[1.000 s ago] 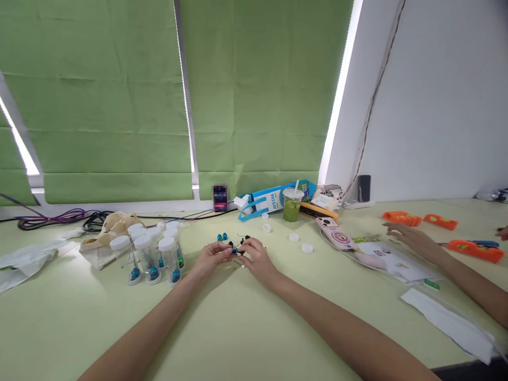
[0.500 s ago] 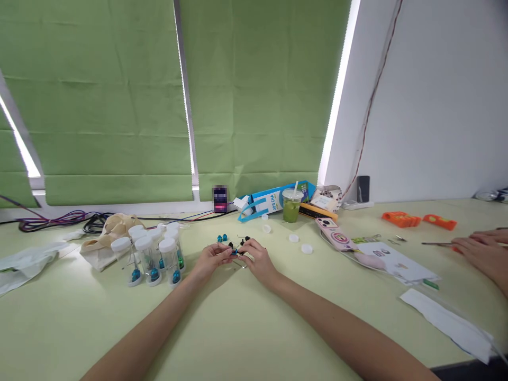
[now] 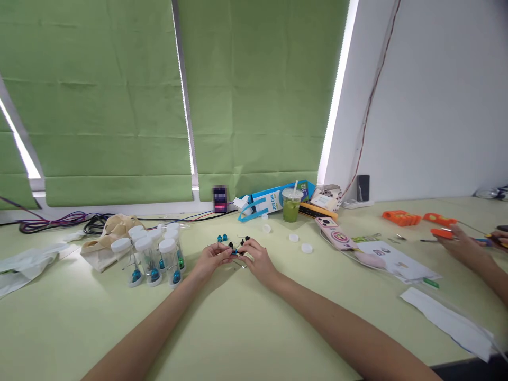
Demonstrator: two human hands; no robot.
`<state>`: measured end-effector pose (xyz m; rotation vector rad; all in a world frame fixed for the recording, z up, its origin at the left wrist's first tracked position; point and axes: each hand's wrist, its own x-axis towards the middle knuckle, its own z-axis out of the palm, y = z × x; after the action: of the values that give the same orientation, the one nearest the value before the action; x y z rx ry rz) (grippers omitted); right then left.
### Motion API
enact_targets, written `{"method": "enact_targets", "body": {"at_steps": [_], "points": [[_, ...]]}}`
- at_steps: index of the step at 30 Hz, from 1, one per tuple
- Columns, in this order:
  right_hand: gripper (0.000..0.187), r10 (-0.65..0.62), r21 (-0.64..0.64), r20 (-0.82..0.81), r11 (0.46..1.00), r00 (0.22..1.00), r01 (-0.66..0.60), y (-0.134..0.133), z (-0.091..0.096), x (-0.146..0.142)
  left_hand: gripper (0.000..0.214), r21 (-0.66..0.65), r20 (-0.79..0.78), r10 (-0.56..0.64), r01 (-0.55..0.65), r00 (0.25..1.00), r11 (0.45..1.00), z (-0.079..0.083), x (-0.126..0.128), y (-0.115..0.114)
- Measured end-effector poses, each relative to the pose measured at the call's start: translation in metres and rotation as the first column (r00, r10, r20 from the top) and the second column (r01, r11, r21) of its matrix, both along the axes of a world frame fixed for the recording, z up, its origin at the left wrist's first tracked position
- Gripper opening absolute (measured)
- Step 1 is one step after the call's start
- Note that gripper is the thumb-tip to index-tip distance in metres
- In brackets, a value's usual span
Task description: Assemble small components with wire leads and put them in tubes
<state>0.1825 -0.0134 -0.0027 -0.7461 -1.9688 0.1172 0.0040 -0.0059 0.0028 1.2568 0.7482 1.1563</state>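
Note:
Over the middle of the table, my left hand [image 3: 214,259] and my right hand [image 3: 256,259] meet with their fingertips pinched on a small blue metallic part [image 3: 235,252]. Its exact kind is too small to make out, and the fingers cover much of it. Small black pieces [image 3: 246,238] show just behind the fingertips. Two loose blue parts [image 3: 222,238] sit beyond my left hand. Below the fingertips lies a thin metal piece [image 3: 240,264]. To the left stand several clear tubes with white caps [image 3: 143,243], blue parts inside.
Round white caps [image 3: 293,238] lie right of my hands. Behind them stand a green drink cup [image 3: 291,210] and a blue-white bag [image 3: 273,202]. A pink-cased phone [image 3: 334,233] and paper sheets [image 3: 391,259] lie to the right. At far right, another person's hand [image 3: 462,246] holds an orange object.
My hands stay in nearly the same place and grip. At far right, the other person's hands have moved apart, and one has lifted an orange object.

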Motion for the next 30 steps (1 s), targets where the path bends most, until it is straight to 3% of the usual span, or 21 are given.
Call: {"method": "enact_targets", "body": {"at_steps": [30], "points": [[0.013,-0.033,0.019,0.068,0.999,0.997,0.032,0.0002,-0.0029,-0.0015,0.023,0.049,-0.065,0.056,-0.053,0.996,0.997,0.0006,-0.0018,-0.002]]}}
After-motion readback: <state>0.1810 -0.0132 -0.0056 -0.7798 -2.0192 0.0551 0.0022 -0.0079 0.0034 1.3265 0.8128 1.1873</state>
